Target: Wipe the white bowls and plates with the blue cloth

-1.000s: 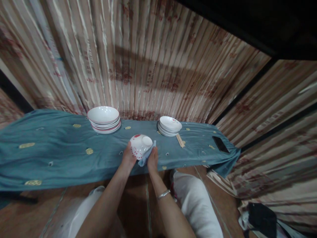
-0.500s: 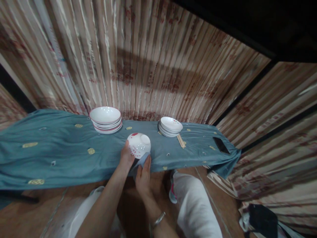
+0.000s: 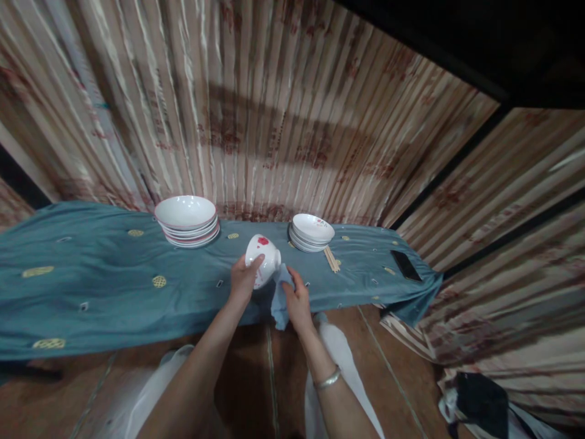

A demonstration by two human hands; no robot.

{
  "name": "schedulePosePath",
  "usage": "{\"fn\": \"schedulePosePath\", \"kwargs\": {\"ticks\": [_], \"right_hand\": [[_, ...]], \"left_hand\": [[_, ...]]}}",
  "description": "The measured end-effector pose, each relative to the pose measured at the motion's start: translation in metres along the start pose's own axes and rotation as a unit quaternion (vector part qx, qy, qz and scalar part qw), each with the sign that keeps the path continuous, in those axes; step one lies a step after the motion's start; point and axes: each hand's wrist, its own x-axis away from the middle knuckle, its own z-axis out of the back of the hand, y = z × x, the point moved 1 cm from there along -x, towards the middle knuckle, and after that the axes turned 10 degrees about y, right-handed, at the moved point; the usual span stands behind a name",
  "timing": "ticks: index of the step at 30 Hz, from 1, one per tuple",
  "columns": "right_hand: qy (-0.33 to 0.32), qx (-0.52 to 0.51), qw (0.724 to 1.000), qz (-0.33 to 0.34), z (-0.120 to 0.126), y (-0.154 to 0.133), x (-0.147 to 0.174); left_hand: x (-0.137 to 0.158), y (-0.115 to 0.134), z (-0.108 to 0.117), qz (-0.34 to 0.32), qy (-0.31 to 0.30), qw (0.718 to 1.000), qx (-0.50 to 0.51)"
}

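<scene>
My left hand (image 3: 244, 279) grips a white bowl (image 3: 269, 259) with red flowers, thumb on its outer wall. The bowl is tipped on its side above the table, its foot facing right. Just right of it, my right hand (image 3: 298, 299) is closed on a light blue cloth (image 3: 280, 300), which hangs down beside the bowl's foot. Behind and left stands a stack of larger red-rimmed bowls (image 3: 186, 213). A stack of smaller white dishes (image 3: 313, 228) sits behind and right, with some chopsticks (image 3: 331, 259) lying in front of it.
A green patterned cloth (image 3: 114, 274) covers the long narrow table. A black phone (image 3: 406, 266) lies near its right end. Pleated curtains (image 3: 274, 122) hang close behind. A dark bag (image 3: 482, 402) rests on the floor at lower right.
The bowl has turned from nearly upside down to on its side, foot to the right. My right hand has moved right and up with the cloth, which now hangs more openly.
</scene>
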Motion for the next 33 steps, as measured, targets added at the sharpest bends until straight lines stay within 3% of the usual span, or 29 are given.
{"fn": "schedulePosePath", "kwargs": {"ticks": [5,8,13,15,21,24,28,33], "right_hand": [[-0.027,-0.03,0.998,-0.038,0.001,0.005,-0.024],[-0.055,-0.022,0.998,-0.015,0.01,0.011,-0.029],[-0.039,0.025,0.999,0.009,0.029,0.017,-0.036],[-0.024,0.055,0.998,0.008,0.038,0.017,-0.037],[-0.012,0.144,0.99,-0.005,0.059,0.014,-0.04],[-0.015,0.196,0.98,-0.016,0.066,0.015,-0.042],[-0.002,0.213,0.976,-0.036,0.071,0.025,-0.046],[0.043,0.193,0.978,-0.062,0.079,0.043,-0.056]], "left_hand": [[0.007,-0.008,-0.007,-0.125,-0.07,0.973,-0.181],[0.014,-0.015,-0.013,-0.165,-0.126,0.96,-0.188],[0.027,-0.031,-0.024,-0.226,-0.237,0.921,-0.21],[0.033,-0.035,-0.028,-0.262,-0.261,0.891,-0.262],[0.045,-0.043,-0.038,-0.375,-0.312,0.763,-0.425],[0.048,-0.05,-0.04,-0.397,-0.328,0.728,-0.452],[0.05,-0.059,-0.045,-0.406,-0.35,0.707,-0.462],[0.05,-0.059,-0.052,-0.412,-0.357,0.7,-0.461]]}}
